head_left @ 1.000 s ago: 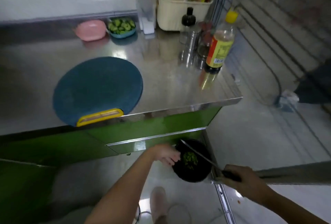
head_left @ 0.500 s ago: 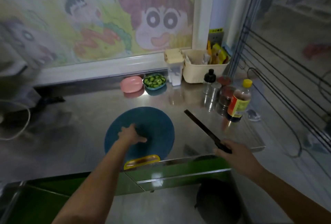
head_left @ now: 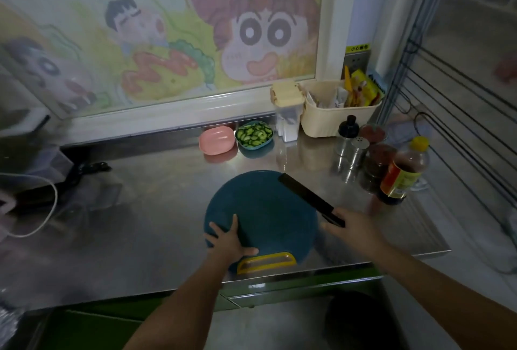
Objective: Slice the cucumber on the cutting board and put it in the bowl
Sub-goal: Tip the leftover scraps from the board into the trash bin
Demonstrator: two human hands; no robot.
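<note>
A round dark-blue cutting board (head_left: 268,209) with a yellow handle (head_left: 265,263) lies on the steel counter, nothing on it. My left hand (head_left: 228,240) rests flat on its near-left edge, fingers spread. My right hand (head_left: 351,228) grips the handle of a black knife (head_left: 305,194), whose blade points away over the board's right edge. A blue bowl (head_left: 254,135) full of cucumber slices stands at the back of the counter.
A pink bowl (head_left: 216,140) sits left of the blue one. A cream basket (head_left: 335,114), a white container (head_left: 288,109), shakers (head_left: 352,145) and a sauce bottle (head_left: 402,173) crowd the back right. A black bin (head_left: 361,321) stands on the floor below the counter's front edge.
My hands came up from the black bin below the counter. The left hand went onto the board and slid to its near-left edge. The right hand brought the knife over the board's right side.
</note>
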